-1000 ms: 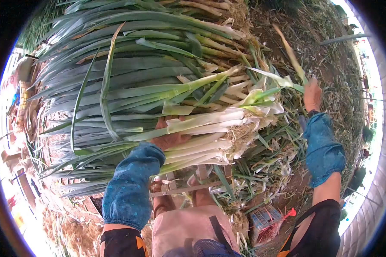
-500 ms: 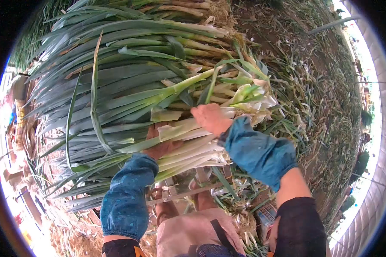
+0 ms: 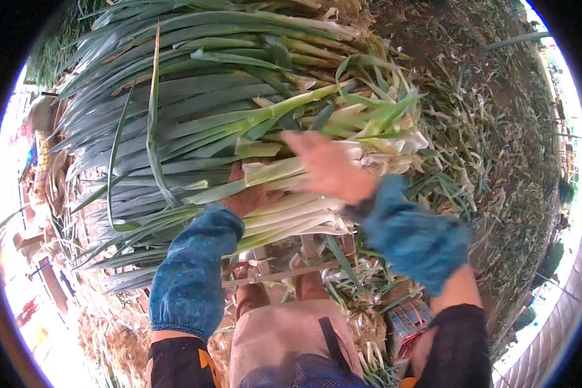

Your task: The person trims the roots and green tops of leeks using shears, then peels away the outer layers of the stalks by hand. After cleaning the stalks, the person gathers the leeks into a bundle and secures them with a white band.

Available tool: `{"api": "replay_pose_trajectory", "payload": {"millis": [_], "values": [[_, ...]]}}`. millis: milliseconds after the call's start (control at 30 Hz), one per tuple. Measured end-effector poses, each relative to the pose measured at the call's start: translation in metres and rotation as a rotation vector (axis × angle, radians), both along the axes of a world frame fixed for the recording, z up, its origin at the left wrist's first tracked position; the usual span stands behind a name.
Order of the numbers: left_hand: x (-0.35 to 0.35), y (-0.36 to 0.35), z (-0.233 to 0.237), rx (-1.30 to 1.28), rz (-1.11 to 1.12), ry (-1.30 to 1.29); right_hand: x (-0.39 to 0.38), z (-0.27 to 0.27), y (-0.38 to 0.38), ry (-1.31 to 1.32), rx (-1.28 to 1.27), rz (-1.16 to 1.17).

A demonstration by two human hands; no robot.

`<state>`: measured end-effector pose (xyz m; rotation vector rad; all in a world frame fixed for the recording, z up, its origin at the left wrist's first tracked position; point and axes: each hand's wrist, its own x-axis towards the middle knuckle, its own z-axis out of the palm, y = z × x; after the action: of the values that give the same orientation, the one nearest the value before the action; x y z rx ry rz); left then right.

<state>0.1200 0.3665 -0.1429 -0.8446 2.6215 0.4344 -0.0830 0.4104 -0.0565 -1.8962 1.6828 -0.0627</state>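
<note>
A thick layer of long green onions lies across the view, with dark leaves to the left and roots to the right. My left hand is closed round a pale green onion stalk, its fingers partly hidden by the stalks. Peeled white stalks lie side by side just below it. Over the white ends is my right hand, blurred, with its fingers stretched out and apart and nothing visible in them. Loose torn leaves lie just beyond that hand, near the roots.
Soil strewn with leaf scraps stretches along the right. A thin bar crosses below the stalks, in front of my legs. A printed box stands at the lower right among peelings.
My right hand has opened from a pinch by the stalk and shifted slightly. A loose green leaf near the roots has moved to the right. My left hand keeps its hold.
</note>
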Motion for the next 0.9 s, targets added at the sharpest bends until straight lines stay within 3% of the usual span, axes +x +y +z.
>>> {"api": "replay_pose_trajectory", "payload": {"millis": [67, 167, 233, 300, 333, 400, 433, 467, 500, 533, 567, 600, 633, 700, 733, 833, 900], "values": [[0.01, 0.004, -0.012, -0.053, -0.031, 0.019, 0.048, -0.039, -0.012, -0.005, -0.235, -0.043], [0.023, 0.017, -0.039, -0.109, -0.034, 0.102, 0.058, -0.06, -0.031, -0.232, 0.062, -0.05], [0.019, 0.025, -0.038, -0.09, -0.023, 0.027, 0.048, -0.083, -0.021, -0.262, -0.038, -0.049], [0.018, 0.028, -0.033, -0.226, -0.012, 0.139, 0.036, -0.092, -0.014, -0.315, -0.137, -0.104], [0.017, 0.028, -0.026, -0.287, -0.004, 0.187, 0.02, -0.073, -0.009, -0.284, -0.052, -0.094], [0.01, 0.023, -0.004, -0.066, 0.072, 0.083, -0.065, -0.09, 0.032, -0.479, -0.172, -0.274], [0.005, 0.018, 0.005, 0.04, 0.108, 0.035, -0.142, -0.1, 0.066, -0.54, 0.193, -0.589], [0.016, 0.024, -0.013, -0.147, 0.05, 0.212, -0.198, -0.054, 0.093, -0.095, 0.016, -0.479], [0.013, 0.021, -0.013, -0.139, 0.053, 0.198, -0.253, -0.005, 0.118, 0.377, -0.123, -0.419], [0.01, 0.019, -0.012, -0.129, 0.053, 0.178, -0.326, 0.001, 0.159, 0.598, 0.095, -0.776], [0.007, 0.019, -0.01, -0.114, 0.055, 0.153, -0.332, 0.033, 0.164, 0.839, 0.124, -0.731], [0.005, 0.017, -0.009, -0.091, 0.04, 0.2, -0.332, 0.041, 0.171, 0.902, -0.041, -0.55], [0.0, 0.018, -0.005, -0.078, 0.046, 0.203, -0.312, 0.042, 0.158, 0.808, -0.04, -0.577], [-0.005, 0.015, 0.001, -0.069, 0.069, 0.196, -0.234, 0.051, 0.087, 0.027, 0.145, -0.637], [-0.006, 0.018, 0.001, -0.114, 0.072, 0.21, -0.22, 0.003, 0.081, -0.103, 0.016, -0.681], [0.0, 0.031, -0.012, -0.221, 0.079, 0.231, -0.136, -0.073, 0.047, 0.653, -0.145, -0.817], [0.004, 0.038, -0.023, -0.247, 0.074, 0.228, -0.151, -0.061, 0.035, 0.495, -0.021, -0.663]]}}
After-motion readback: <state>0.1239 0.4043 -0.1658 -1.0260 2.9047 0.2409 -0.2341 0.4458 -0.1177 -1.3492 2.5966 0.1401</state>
